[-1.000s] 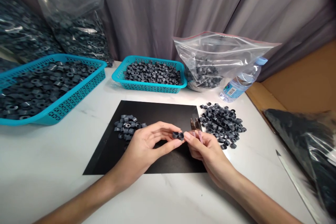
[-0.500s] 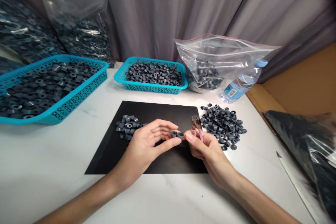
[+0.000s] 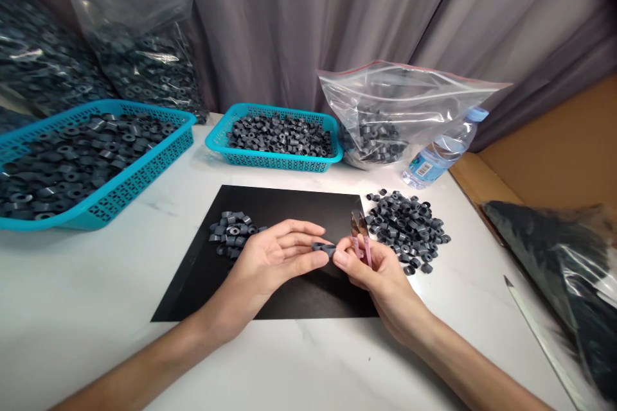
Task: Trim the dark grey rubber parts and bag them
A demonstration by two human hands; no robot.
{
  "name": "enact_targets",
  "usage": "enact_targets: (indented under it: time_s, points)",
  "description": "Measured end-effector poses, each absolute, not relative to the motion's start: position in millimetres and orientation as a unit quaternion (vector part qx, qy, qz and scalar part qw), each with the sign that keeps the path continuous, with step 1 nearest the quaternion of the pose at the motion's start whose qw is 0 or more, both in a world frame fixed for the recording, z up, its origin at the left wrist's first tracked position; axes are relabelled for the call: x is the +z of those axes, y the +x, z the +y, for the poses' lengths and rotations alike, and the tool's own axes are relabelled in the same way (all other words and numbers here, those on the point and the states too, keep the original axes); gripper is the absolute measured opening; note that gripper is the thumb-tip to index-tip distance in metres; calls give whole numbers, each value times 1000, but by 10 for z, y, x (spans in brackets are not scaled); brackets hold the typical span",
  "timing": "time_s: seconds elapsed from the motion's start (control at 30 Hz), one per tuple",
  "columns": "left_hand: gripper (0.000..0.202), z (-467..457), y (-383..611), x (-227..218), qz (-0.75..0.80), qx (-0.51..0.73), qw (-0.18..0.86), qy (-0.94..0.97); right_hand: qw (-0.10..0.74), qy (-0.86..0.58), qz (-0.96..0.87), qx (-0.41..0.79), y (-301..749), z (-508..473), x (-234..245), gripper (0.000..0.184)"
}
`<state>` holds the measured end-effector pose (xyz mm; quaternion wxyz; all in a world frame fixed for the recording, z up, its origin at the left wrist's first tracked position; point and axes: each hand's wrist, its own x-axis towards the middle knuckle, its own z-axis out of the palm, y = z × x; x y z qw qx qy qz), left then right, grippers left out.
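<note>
My left hand (image 3: 279,253) pinches a pair of joined-looking dark grey plastic rings (image 3: 324,248) between thumb and fingers, over a black mat (image 3: 308,302). From the other side, the thumb and forefinger of my right hand (image 3: 369,266) meet the right end of the rings. Held in that right hand are small pink-handled snips (image 3: 361,241), blades pointing up and away. A small heap of grey rings (image 3: 231,231) lies on the mat beyond my left hand, partly hidden by it. Beyond my right hand is a larger ring pile (image 3: 407,228) on the white table.
Two blue baskets (image 3: 139,183) of rings stand at the left and back. Zip bags (image 3: 414,87) of rings stand behind, with a water bottle (image 3: 446,151) at the right. A pointed metal strip (image 3: 540,340) and a cardboard box (image 3: 549,148) flank the right side.
The held rings have tilted so their openings look flatter. My right fingertips have shifted slightly left, closer to my left hand.
</note>
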<state>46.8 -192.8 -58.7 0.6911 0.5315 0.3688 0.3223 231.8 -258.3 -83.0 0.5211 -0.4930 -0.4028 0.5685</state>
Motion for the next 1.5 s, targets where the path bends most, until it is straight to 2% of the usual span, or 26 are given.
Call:
enact_targets:
  time_s: [0.2,0.53,1.5]
  points:
    - [35,-1933,460,-525,367,292,729,499,526,-482,-409,570,2326,-2575,-864,33]
    - [31,-1956,468,-513,330,276,763,483,526,-468,-410,580,2317,-2584,-851,31]
    - [30,-1951,454,-560,324,289,761,481,521,-495,-416,557,2288,-2592,-892,40]
